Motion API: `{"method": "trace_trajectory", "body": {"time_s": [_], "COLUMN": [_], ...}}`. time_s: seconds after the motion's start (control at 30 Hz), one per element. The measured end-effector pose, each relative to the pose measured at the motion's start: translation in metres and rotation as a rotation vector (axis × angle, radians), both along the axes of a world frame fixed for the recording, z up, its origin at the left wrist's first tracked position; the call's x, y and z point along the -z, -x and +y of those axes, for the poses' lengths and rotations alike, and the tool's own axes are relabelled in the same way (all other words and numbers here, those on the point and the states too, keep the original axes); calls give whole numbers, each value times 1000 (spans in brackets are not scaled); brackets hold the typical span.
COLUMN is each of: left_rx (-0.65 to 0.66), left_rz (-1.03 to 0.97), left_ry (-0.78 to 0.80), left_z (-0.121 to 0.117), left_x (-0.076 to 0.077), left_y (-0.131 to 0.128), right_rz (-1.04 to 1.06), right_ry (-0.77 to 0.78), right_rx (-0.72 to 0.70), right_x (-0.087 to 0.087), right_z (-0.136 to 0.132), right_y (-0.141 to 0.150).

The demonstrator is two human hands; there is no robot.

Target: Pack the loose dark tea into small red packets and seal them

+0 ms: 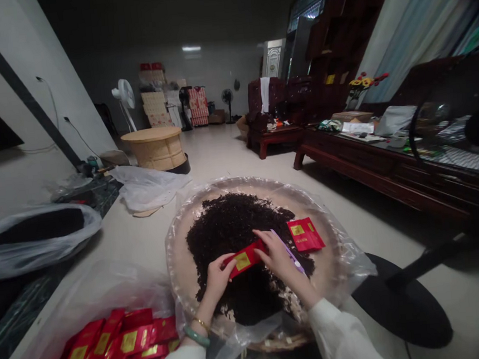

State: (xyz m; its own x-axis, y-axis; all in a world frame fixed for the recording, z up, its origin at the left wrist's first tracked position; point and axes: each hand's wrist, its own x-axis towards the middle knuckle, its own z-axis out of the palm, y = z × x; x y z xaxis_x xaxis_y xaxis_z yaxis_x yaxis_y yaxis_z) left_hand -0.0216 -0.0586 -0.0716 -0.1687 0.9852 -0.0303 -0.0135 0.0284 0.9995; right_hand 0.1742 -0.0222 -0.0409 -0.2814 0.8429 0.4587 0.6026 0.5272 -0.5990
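Note:
Over a heap of dark dried leaves (230,219), a red packet with a gold label (243,261) is stretched between my two hands. My left hand (217,277) grips its left end, thumb on the front. At the right end, my right hand (276,254) has its thumb against the packet and some fingers extended beyond it. A long purple tool (298,265) shows just behind my right hand; whether that hand touches it is unclear. Other red packets (306,234) lie to the right on the round, plastic-lined basket (332,238).
At lower left, a clear bag (94,290) holds many red packets (123,343). A plastic-lined container with dark contents (38,226) stands left. A black fan base (405,304) is close on the right, beside a long wooden table (355,164). A woven drum-shaped stand (155,148) stands farther back.

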Motion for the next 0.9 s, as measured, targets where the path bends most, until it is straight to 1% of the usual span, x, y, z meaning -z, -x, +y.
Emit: {"method": "trace_trajectory", "body": {"time_s": [0.03, 0.07, 0.1, 0.2, 0.27, 0.4, 0.5, 0.6, 0.67, 0.83, 0.9], "left_rx": [-33, -59, -82, -119, -131, -146, -142, -122, -111, -71, -70], "left_rz": [-10, -20, -30, -54, -65, -81, -92, -100, -107, -136, -148], "left_ry": [-1, -5, -8, -14, -15, -10, -2, 12, 21, 42, 44], "left_z": [1, 2, 3, 5, 5, 4, 3, 3, 3, 1, 1], "left_x": [1, 3, 4, 6, 6, 6, 6, 5, 4, 3, 3], "left_y": [2, 3, 4, 6, 6, 6, 5, 4, 3, 2, 2], "right_rz": [47, 80, 100, 116, 86, -2, 23, 61, 40, 1, 33], "right_ry": [-17, -23, -23, -58, -125, -254, -316, -321, -308, -313, -300], "right_rx": [83, 134, 154, 136, 143, 174, 230, 279, 282, 258, 204], "right_x": [8, 16, 24, 40, 43, 38, 32, 26, 23, 15, 13], "right_z": [1, 1, 0, -4, -9, -16, -18, -19, -20, -17, -15], "right_y": [3, 7, 10, 20, 26, 32, 32, 31, 29, 24, 21]}}
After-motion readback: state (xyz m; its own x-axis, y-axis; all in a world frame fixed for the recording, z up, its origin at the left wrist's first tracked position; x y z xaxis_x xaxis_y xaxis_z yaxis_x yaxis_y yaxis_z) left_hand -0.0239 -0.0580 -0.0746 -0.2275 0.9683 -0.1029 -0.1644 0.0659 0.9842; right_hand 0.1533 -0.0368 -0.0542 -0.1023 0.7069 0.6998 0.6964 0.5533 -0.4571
